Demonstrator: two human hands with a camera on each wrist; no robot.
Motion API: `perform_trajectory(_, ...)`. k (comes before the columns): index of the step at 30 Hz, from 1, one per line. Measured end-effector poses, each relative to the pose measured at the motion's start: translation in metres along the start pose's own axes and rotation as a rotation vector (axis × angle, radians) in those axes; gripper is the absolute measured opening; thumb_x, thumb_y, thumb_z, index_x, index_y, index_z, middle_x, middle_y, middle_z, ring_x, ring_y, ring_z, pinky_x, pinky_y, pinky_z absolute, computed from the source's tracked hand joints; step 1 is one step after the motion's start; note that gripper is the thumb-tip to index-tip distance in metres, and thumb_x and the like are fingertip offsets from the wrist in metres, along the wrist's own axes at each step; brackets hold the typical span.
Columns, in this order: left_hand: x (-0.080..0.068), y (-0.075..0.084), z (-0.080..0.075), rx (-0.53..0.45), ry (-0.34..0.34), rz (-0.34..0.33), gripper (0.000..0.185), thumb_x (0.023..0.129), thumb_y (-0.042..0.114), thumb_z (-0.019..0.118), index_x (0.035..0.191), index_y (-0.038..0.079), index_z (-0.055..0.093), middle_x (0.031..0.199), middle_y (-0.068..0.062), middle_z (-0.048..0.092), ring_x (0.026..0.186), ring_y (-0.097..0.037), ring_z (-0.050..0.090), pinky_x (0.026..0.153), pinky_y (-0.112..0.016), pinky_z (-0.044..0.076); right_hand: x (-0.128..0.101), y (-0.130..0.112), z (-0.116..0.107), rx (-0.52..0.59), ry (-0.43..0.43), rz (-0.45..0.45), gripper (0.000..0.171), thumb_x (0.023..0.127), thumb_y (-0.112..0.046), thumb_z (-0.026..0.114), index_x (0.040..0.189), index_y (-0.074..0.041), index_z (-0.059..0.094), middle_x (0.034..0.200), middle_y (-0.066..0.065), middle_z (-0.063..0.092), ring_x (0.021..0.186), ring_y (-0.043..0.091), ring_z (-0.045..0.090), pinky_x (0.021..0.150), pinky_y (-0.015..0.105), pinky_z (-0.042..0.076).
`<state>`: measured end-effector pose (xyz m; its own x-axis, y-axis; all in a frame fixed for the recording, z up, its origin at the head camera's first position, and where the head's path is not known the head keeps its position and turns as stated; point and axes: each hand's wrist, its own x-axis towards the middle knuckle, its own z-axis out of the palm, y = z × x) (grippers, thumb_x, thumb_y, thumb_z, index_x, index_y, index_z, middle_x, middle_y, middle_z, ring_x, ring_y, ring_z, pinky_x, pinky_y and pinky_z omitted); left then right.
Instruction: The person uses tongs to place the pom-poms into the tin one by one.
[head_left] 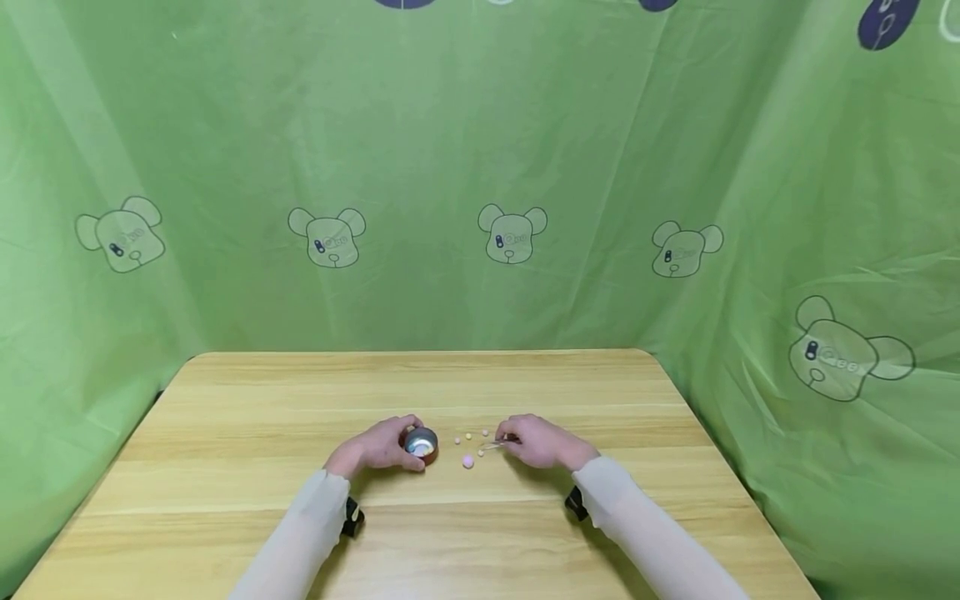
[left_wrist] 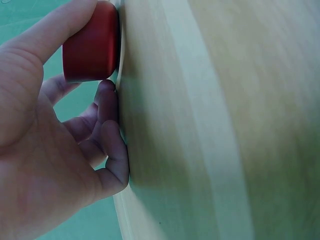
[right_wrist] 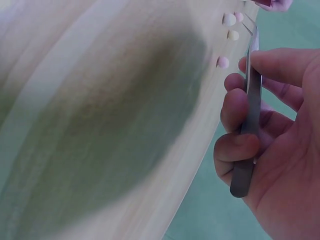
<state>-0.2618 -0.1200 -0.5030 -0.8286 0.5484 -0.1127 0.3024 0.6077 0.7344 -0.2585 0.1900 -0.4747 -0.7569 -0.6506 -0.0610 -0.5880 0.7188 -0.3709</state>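
Small red cup (head_left: 421,444) with a shiny metal inside sits near the middle of the wooden desk (head_left: 225,433), a bit toward the person. There's something pale and pinkish in the bottom of it, looks like one or two of the little beads, but it's too small to count.

The left hand (head_left: 378,446) has its grip wrapped around the cup: the thumb lies over the red wall and the other fingers curl in at the base against the desk, which shows well in the left wrist view (left_wrist: 90,45). So that hand is grasping the cup, which stands upright.

The right hand (head_left: 542,442) is just to the right of it, pinching a pair of metal tweezers (right_wrist: 247,115) between thumb and fingers, grip clenched on the shaft. The bent tips point toward the cup and hover right by the loose beads (head_left: 471,437). Can't tell if the tips actually touch one.

Those beads are scattered on the desk between the two hands: a few tiny cream ones and a bigger pink one (head_left: 468,461) closest to the person.

Green cloth with cartoon bear heads (head_left: 512,233) hangs behind and around the desk.
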Motion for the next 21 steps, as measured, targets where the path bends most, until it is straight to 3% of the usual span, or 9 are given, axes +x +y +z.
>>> perform_trajectory(21, -0.0014, 0.0020, -0.0004, -0.001, 0.001, 0.005, 0.049, 0.075, 0.024, 0.081, 0.114, 0.013, 0.054, 0.102, -0.005, 0.059, 0.093, -0.020, 0.055, 0.083, -0.041, 0.044, 0.0015, 0.0067, 0.0073, -0.037, -0.007, -0.001, 0.013, 0.094, -0.017, 0.058, 0.104, -0.016, 0.065, 0.092, -0.009, 0.057, 0.081, 0.007, 0.052, 0.074, 0.031, 0.046)
